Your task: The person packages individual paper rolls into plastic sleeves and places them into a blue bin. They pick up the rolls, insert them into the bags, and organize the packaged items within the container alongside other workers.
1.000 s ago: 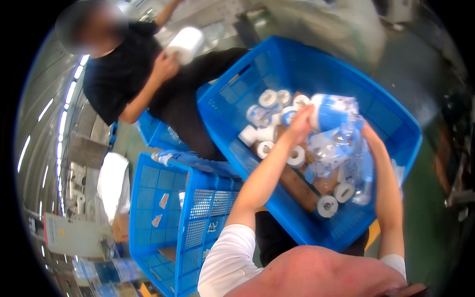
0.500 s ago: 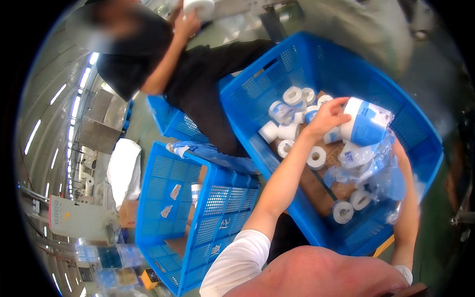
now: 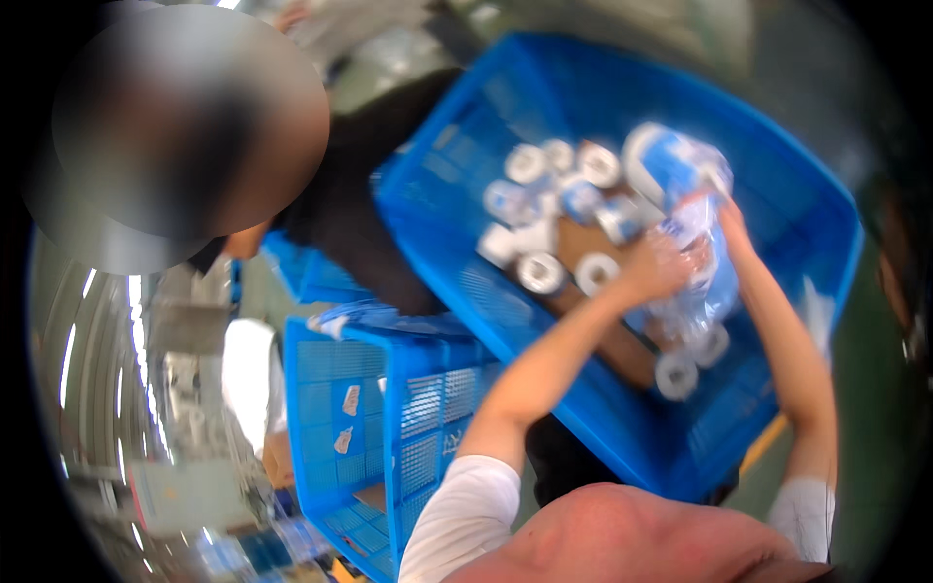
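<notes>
Over the big blue crate (image 3: 457, 267), a large paper roll (image 3: 649, 165) in a blue and white plastic wrapper lies tilted, its white end up and left. My right hand (image 3: 731, 225) is closed on the gathered plastic at the roll's lower end. My left hand (image 3: 666, 264) is closed on the crumpled clear and blue plastic wrappers (image 3: 705, 301) just below it. Motion blur smears the fingers, and the plastic partly hides them. Several white rolls with cardboard-like cores, such as this one (image 3: 540, 272), lie loose in the crate left of my hands.
Brown cardboard (image 3: 622, 350) lines the crate's bottom. To the left, a second blue crate (image 3: 340, 389) lies tipped with its opening sideways. A co-worker in dark clothes (image 3: 364, 214) is close by at the upper left. A white sack (image 3: 251, 379) is farther left.
My left hand has let go of the wrapped roll's white end and come down onto the plastic. My right hand has risen to the roll's lower end. The view has shifted.
</notes>
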A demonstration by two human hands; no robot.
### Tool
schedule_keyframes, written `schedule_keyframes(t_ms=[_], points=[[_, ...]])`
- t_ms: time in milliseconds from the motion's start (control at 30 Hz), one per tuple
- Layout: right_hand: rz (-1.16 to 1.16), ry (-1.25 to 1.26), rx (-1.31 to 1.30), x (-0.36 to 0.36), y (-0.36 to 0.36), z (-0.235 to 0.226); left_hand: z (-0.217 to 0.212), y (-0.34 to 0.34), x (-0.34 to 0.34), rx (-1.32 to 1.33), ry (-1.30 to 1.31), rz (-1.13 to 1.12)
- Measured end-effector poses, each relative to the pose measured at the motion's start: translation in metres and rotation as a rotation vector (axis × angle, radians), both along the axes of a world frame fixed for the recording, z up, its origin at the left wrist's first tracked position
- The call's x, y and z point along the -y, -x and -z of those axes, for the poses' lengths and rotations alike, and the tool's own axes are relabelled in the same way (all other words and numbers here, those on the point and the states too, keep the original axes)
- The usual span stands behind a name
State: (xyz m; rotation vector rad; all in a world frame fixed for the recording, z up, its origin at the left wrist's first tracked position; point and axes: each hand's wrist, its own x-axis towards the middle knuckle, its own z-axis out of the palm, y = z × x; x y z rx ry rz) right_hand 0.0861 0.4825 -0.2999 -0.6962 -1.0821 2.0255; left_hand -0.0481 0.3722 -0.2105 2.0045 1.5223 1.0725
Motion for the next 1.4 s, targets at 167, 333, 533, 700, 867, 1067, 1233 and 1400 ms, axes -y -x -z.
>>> schedule_keyframes(t_ms=[167,333,533,700,867,1067,1233,1400], points=[[0.019,-0.070,0.172,-0.015,0.030,0.018,-0.016,0.056,0.015,0.521,-0.016,-0.355],[-0.100,-0.054,0.122,0.010,-0.001,-0.072,-0.006,0.080,-0.006,0.953,0.162,-0.500],[-0.082,-0.908,0.329,0.028,0.006,-0.075,-0.003,0.088,0.002,1.201,0.412,-0.211],[-0.114,-1.122,0.460,0.026,0.003,-0.075,0.003,0.113,0.008,1.128,0.527,-0.071],[-0.110,-1.114,0.456,0.024,0.006,-0.067,0.003,0.107,0.005,1.086,0.481,-0.122],[-0.088,-1.245,0.802,0.026,0.009,-0.057,0.009,0.045,0.004,0.217,0.203,-0.241],[0.154,-1.191,1.017,-0.008,-0.002,-0.029,-0.011,-0.024,0.018,0.579,0.432,0.272],[0.131,-1.043,0.894,-0.005,-0.011,-0.061,0.030,0.050,-0.009,0.515,0.060,-0.549]])
